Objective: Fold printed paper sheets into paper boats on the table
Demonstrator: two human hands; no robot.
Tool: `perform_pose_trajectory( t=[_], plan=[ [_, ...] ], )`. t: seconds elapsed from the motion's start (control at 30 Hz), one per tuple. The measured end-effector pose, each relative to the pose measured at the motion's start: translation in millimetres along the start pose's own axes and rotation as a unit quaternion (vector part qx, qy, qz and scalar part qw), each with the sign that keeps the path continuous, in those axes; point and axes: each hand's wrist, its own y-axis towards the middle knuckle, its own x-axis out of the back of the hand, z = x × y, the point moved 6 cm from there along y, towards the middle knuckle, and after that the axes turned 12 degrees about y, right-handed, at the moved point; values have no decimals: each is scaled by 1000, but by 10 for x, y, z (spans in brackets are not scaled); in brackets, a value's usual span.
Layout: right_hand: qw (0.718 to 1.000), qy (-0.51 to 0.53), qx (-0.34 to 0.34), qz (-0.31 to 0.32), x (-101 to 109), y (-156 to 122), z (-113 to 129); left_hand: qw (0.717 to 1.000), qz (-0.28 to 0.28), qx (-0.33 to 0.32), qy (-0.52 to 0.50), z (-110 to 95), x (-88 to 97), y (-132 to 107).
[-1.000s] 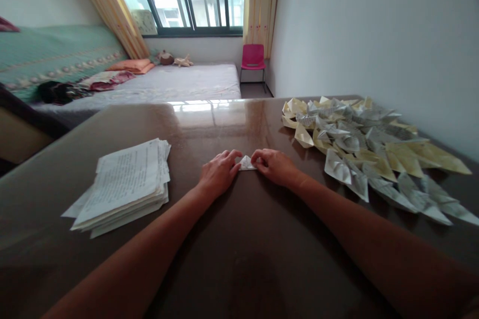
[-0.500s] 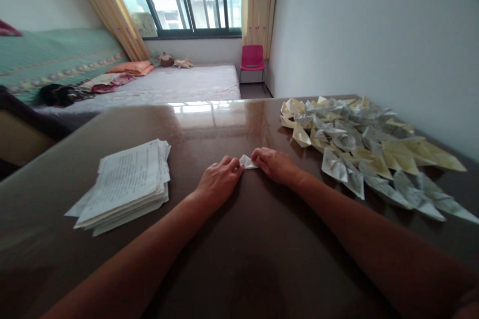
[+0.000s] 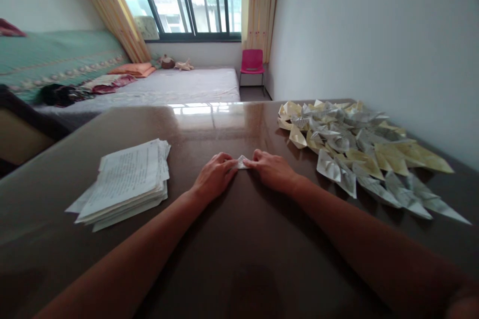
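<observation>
A small folded piece of paper (image 3: 243, 162), white with a peaked middle, lies on the brown table (image 3: 209, 249) between my hands. My left hand (image 3: 217, 172) has its fingers closed on the paper's left end. At the other end, my right hand (image 3: 272, 169) grips it with thumb and curled fingers. Both ends of the paper are hidden under the fingers. Left of my hands rests a stack of printed sheets (image 3: 125, 179). Many folded paper boats (image 3: 337, 174), white and yellowish, crowd the table's right side.
Beyond the table's far edge stands a bed (image 3: 194, 82) with an orange pillow (image 3: 132, 69) and soft toys. A pink chair (image 3: 252, 62) is by the window (image 3: 187, 0). A white wall (image 3: 374, 30) runs along the right.
My hands and the paper have shifted slightly left. My right thumb now shows stretched along the paper, and the fingers have moved on its ends. The stack stays where it was.
</observation>
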Motion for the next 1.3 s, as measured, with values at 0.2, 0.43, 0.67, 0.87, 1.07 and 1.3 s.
perform_pose_trajectory(
  t=[0.2,0.43,0.67,0.87,1.07,1.3],
  plan=[
    [952,266,-58,-140,22,151,-444,997,-5,52,-49,83,-32,20],
    [902,408,-7,-141,89,183,-476,997,-21,30,-63,12,68,-4],
    [917,393,-1,-70,47,161,-369,993,-29,39,-105,45,25,7],
    [854,518,-14,-43,-34,181,-375,919,-75,115,-369,127,-24,57],
    [742,666,-75,-7,-183,182,-297,810,-49,150,-565,37,-14,64],
    [640,760,-109,17,-233,152,-178,750,-11,130,-648,-67,-11,40]
  ],
)
